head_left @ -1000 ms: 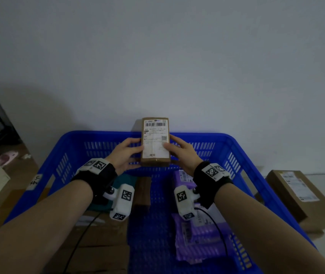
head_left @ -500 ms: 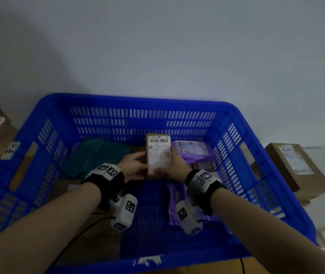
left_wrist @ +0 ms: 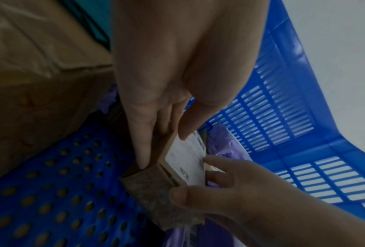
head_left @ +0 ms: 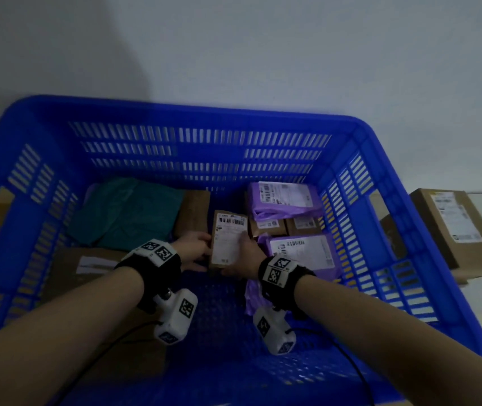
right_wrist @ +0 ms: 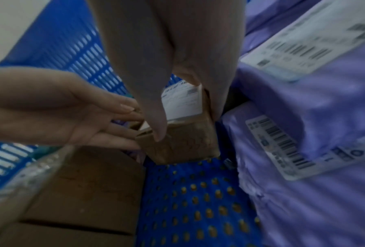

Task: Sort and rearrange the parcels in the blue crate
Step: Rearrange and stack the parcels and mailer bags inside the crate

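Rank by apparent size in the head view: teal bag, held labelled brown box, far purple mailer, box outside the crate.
1. teal bag
2. box outside the crate, though nearness may inflate it
3. far purple mailer
4. held labelled brown box, partly covered by both hands

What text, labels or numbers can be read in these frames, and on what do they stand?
No text is legible in any view.
small brown box, held in both hands: white shipping label with barcode, print too small.
purple mailers: barcode labels, print blurred.
brown box outside the blue crate: white label, unreadable.
wrist bands: black-and-white square markers, no words.
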Demonstrator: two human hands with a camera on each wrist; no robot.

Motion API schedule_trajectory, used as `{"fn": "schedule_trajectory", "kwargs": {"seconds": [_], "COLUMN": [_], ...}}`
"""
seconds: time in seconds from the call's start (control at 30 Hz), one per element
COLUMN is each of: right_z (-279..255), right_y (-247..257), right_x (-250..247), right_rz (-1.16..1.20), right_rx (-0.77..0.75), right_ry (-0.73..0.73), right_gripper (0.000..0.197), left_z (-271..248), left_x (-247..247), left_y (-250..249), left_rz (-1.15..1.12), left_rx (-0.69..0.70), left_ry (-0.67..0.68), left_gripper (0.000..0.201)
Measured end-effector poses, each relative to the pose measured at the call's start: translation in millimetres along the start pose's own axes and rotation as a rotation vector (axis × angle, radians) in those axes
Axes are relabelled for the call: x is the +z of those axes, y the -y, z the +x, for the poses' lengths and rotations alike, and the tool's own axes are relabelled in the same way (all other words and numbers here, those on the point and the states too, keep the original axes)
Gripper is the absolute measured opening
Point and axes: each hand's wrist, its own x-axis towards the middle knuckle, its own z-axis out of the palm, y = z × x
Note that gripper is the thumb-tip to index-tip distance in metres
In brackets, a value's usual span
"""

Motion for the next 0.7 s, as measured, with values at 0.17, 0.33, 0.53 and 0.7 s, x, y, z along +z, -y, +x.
{"fn": "schedule_trajectory", "kwargs": {"seconds": [0.17, 0.33, 0.53, 0.7], "right_z": [17.6, 34.2, 44.3, 47.8], "right_y": [-4.7, 1.6, 5.5, 10.3], "right_x": [7.2, 7.0, 6.8, 5.4], "right_rz": [-0.022, -0.126, -0.238, -0.311], "right_rx": [-0.022, -0.044, -0.074, -0.038], "right_ry": [-0.005, -0.054, -0.117, -0.166], "right_gripper": [0.092, 0.074, 0.058, 0.057], "left_z": [8.8, 19.6, 26.6, 27.5], "left_x": [4.5, 10.3, 13.9, 8.5], "left_y": [5.2, 5.4, -0.3, -8.9], "left_rz": [-0.022, -0.149, -0.248, -0.202], "left_rx": [-0.078, -0.053, -0.004, -0.003], "left_ry": [0.081, 0.071, 0.079, 0.065], "left_gripper": [0.062, 0.063, 0.063, 0.056]}}
